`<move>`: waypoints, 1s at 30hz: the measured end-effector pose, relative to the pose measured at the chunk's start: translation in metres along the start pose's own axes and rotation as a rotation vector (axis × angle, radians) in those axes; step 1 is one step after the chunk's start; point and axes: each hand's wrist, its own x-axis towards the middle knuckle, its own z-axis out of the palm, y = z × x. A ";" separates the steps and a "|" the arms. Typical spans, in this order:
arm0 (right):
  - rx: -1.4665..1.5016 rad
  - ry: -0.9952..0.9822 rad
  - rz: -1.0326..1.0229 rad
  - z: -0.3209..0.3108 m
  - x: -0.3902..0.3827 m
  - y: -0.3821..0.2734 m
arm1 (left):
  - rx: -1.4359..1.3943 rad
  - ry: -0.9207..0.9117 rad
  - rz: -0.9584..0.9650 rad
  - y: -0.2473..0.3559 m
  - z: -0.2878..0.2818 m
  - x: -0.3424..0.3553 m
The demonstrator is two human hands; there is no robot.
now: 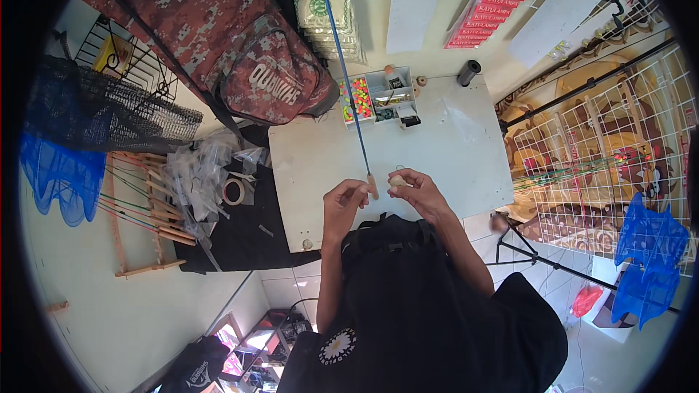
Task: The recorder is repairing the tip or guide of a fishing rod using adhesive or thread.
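In the head view, our left hand (343,202) grasps the wooden handle (373,188) of a thin rod (339,51) extending beyond it; just beside, our right hand (424,196) pinches a small pale item (397,181). We judge this a two-handed holding step, calling for a steady handle.

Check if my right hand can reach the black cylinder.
Probably yes: nothing seems to stand between the right hand and the black cylinder, though that hand holds a small pale item.

Bench (313,167) bright and evenly lit, floor (477,229) below-right of it pale, fisheye bending and black vignette well outside it.
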 end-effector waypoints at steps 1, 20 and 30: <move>-0.008 0.009 -0.008 -0.002 0.000 0.001 | -0.009 0.006 0.010 0.000 -0.001 -0.001; -0.189 0.002 -0.073 -0.018 -0.002 -0.001 | -0.036 0.206 0.149 0.006 -0.029 -0.002; -0.094 0.109 -0.087 -0.034 -0.005 -0.008 | 0.074 0.487 0.324 0.027 -0.089 -0.011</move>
